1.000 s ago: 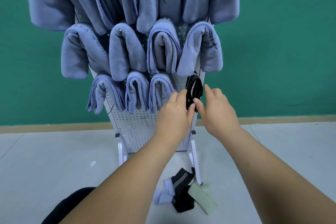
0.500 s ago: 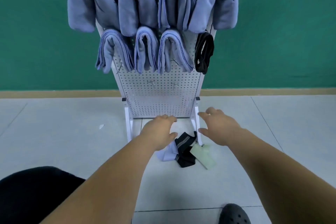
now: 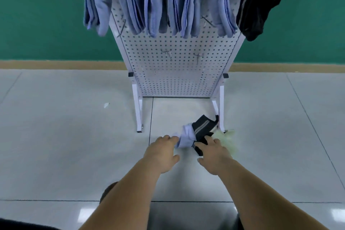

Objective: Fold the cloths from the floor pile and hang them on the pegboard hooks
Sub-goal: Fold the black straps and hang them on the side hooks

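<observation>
Both hands have straight fingers and grip nothing. The left hand (image 3: pixel 164 153) touches the pale purple cloth (image 3: pixel 185 136), the right hand (image 3: pixel 214 156) the black striped cloth (image 3: pixel 202 128).

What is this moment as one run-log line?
step: reach floor pile | left hand: open, at lilac cloth | right hand: open, on black cloth

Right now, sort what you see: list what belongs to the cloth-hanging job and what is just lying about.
Job:
left hand and right hand, reaching for the pile
lilac cloth, striped black cloth and pale green cloth in the pile
pegboard with bare hooks
blue cloths and black cloth, already hung

Lying about:
white scrap on the floor, left of the pegboard's legs
</observation>
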The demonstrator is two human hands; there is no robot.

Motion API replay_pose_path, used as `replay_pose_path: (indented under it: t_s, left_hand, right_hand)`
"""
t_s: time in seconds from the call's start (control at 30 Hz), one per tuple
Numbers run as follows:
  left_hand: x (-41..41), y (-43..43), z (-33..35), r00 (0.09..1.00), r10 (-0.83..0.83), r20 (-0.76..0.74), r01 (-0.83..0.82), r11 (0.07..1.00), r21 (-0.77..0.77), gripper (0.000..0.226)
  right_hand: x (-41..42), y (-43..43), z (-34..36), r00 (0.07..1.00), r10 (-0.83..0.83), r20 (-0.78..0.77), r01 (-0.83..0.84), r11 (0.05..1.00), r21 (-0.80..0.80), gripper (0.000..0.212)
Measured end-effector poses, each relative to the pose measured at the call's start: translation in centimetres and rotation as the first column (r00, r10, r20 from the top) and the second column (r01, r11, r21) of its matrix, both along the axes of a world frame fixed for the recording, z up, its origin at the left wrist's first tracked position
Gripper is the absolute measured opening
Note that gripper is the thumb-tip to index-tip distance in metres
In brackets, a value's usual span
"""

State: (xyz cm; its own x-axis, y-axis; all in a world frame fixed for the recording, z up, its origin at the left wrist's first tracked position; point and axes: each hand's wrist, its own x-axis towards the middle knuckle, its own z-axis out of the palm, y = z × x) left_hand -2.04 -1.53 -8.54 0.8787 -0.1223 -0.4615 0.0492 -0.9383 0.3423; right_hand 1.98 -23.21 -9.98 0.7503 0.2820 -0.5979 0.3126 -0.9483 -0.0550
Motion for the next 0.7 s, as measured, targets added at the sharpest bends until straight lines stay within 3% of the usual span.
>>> replay_pose_path:
  t_s: [0.27,0.47,0.6,0.7]
  left_hand:
    - [2.0,-2.4,-3.1,0.994,0.022,-0.105,-0.024,0.999,-0.025,0.059]
    - [2.6,-2.3,-2.9,0.990,-0.010,-0.141,0.013,1.000,0.025,0.050]
    - [3.4,-2.8,-1.5,0.995,0.022,-0.099,-0.022,1.000,0.006,0.046]
    - [3.4,-3.2,0.3,0.997,0.062,-0.048,-0.064,0.997,-0.043,0.050]
  right_hand:
    - [3.1,0.4,-3.9,0.998,-0.010,-0.067,0.007,0.999,-0.045,0.066]
    - [3.9,1.3,-3.1,0.990,-0.100,0.102,0.103,0.994,-0.028,0.029]
    - [4.9,-0.1,-0.2,0.914,-0.341,0.220,0.309,0.936,0.166,0.024]
    - [5.0,-1.6,2.4,0.848,-0.511,0.139,0.437,0.823,0.362,0.025]
